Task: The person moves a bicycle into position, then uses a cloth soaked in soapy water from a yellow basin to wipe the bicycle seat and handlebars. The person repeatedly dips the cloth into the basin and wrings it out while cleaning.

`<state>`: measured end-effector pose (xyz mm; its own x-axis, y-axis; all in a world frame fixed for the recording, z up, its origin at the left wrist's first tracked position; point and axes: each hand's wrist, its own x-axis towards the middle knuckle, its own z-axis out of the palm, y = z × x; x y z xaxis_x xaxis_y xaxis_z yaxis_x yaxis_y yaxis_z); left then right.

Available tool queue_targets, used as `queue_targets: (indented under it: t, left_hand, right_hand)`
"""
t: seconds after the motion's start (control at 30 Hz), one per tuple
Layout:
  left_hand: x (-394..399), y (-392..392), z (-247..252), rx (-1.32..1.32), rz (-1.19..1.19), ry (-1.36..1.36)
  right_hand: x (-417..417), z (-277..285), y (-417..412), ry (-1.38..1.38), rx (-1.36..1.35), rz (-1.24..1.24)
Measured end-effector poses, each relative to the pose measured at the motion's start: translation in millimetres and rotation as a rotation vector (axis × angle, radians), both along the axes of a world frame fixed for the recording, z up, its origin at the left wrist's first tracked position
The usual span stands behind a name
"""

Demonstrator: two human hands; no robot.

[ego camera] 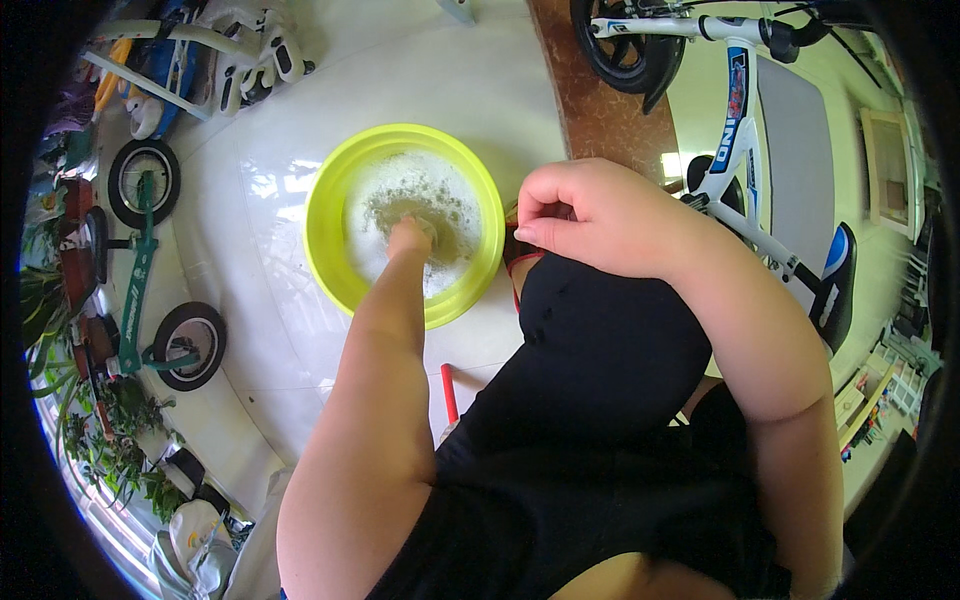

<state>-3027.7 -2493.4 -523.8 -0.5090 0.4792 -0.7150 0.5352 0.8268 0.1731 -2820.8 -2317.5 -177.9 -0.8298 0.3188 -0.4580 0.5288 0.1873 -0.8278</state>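
Observation:
A round yellow-green plastic basin point(324, 259) stands on the tiled floor, holding murky water point(454, 236) with white suds point(420, 172) around it. My left hand point(409, 236) reaches down into the middle of the basin, its fingers hidden in the water. Something pale shows beside those fingers, too unclear to name. My right hand point(574, 214) is outside the basin, to the right of its rim, above my knee in black cloth. Its fingers are curled with the thumb below them, and I see nothing held between them.
A green balance bike point(139, 300) stands at the left near potted plants point(120, 435). At the upper right is a white child's bicycle point(739, 112), by a brown marble strip point(600, 127). A red bar point(449, 391) lies below the basin.

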Motion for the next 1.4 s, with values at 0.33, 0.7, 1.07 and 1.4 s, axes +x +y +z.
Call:
queue_targets:
  t: [0.33, 0.7, 1.07, 1.4]
  left_hand:
    - [-12.8, -22.5, 111.7, 0.695, 0.783, -0.620]
    - [-29.9, -34.1, 294.3, 1.229, 0.946, -0.847]
    - [-12.8, -45.8, 278.9, 0.990, 0.657, -0.782]
    - [-48.1, -53.2, 279.6, 0.527, 0.656, -1.313]
  right_hand:
    - [-7.3, 10.9, -24.8, 0.050, 0.356, 0.090]
    - [-104.8, -15.5, -104.5, -0.108, -0.365, -0.395]
    - [-106.6, -40.5, -108.4, 0.251, -0.849, -0.368]
    - [-100.1, -59.7, -122.1, 0.471, 0.800, 0.128]
